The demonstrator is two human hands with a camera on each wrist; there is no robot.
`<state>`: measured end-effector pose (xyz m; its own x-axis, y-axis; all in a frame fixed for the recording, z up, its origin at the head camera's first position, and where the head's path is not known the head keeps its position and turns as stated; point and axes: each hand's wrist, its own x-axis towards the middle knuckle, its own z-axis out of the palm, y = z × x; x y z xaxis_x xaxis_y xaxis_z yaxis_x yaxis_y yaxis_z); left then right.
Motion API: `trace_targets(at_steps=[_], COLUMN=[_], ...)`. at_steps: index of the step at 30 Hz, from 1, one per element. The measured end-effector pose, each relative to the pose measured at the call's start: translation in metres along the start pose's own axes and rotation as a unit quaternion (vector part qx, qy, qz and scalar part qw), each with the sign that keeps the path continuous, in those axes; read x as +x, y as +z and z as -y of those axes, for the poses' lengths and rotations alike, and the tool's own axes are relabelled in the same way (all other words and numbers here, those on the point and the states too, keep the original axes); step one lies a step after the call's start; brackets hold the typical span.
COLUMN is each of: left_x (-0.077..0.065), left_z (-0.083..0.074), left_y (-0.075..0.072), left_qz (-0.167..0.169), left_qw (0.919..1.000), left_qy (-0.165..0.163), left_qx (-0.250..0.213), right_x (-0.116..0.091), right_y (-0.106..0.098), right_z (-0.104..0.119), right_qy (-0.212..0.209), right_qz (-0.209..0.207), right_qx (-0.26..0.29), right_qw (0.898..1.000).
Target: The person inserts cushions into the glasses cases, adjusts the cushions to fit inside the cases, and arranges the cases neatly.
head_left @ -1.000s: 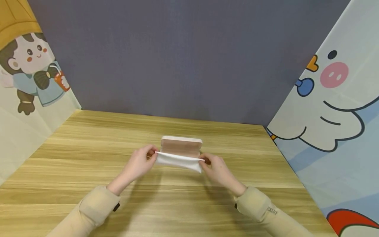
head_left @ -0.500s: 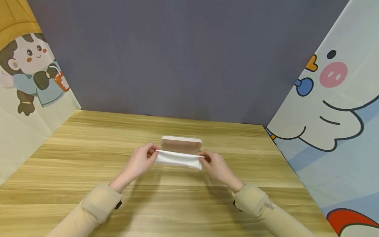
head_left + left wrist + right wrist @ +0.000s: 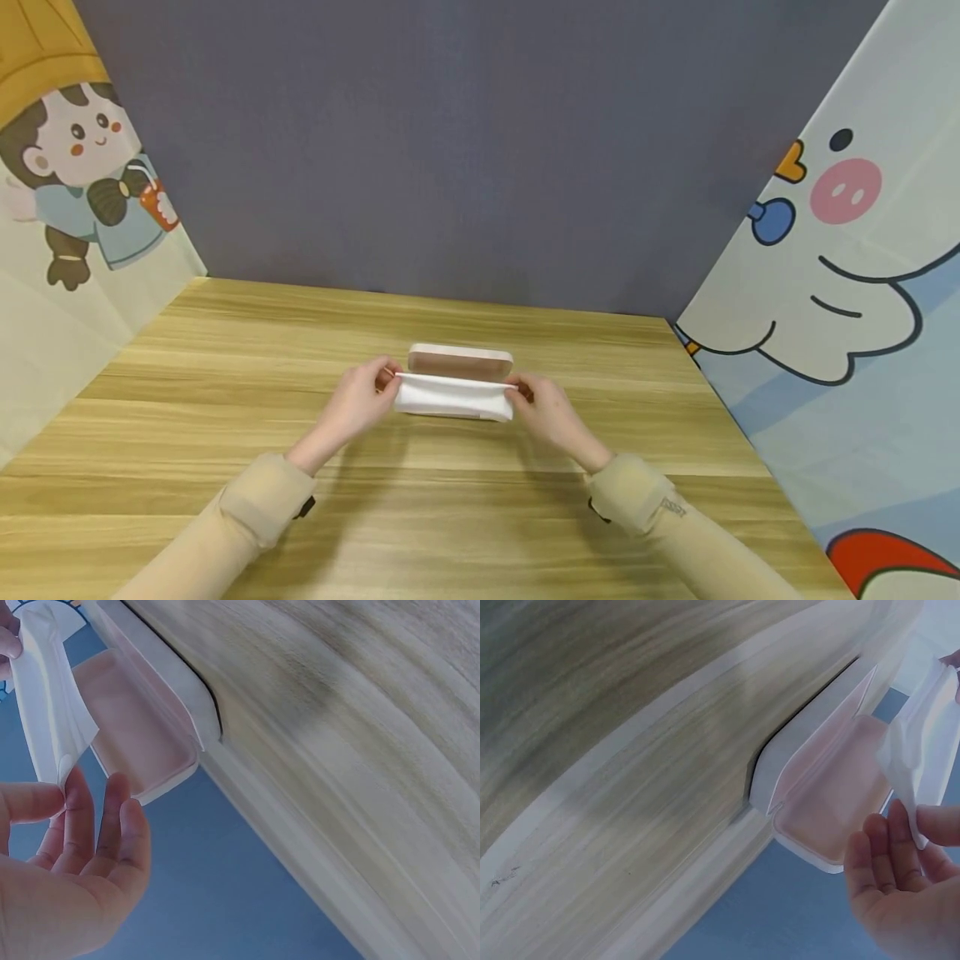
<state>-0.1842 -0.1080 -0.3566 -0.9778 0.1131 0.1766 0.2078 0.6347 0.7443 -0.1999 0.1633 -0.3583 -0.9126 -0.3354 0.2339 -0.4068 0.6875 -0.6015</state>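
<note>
A folded white cloth (image 3: 453,396) is stretched between my two hands above the table. My left hand (image 3: 354,406) pinches one upper corner between thumb and fingertips, while the other upper corner is pinched by my right hand (image 3: 551,414). Just behind it, an open glasses case (image 3: 460,362) with a white shell and pink lining rests on the table. In the head view the cloth covers the case's lower half. Both wrist views show the lined lid (image 3: 135,724) standing up and the bottom shell (image 3: 780,776) on the wood, apart from the cloth.
The wooden table (image 3: 225,400) meets a dark grey back panel (image 3: 450,167). Printed cartoon panels stand at the left (image 3: 67,333) and right (image 3: 892,400). Both forearms, in beige sleeves (image 3: 262,500), reach in from the front edge.
Both hands have moved slightly up in the head view, carrying the cloth with them. The cloth now hides more of the case, and its front face shows flatter. The case has stayed put.
</note>
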Motion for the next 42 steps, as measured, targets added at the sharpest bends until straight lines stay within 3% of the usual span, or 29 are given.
trace_targets(at_steps=[10, 26, 42], left_x=[0.008, 0.016, 0.024], left_z=[0.009, 0.011, 0.014], left_y=[0.002, 0.005, 0.009], left_qz=[0.000, 0.010, 0.017], left_qw=[1.0000, 0.9999, 0.9995], left_qy=[-0.002, -0.010, -0.026], left_qx=[0.001, -0.004, -0.003], right_x=[0.010, 0.017, 0.022], right_y=[-0.002, 0.003, 0.007], right_z=[-0.003, -0.006, -0.011], right_qy=[0.011, 0.033, 0.024], right_qz=[0.024, 0.020, 0.016], right_qx=[0.007, -0.007, -0.010], right_qw=[1.000, 0.999, 1.000])
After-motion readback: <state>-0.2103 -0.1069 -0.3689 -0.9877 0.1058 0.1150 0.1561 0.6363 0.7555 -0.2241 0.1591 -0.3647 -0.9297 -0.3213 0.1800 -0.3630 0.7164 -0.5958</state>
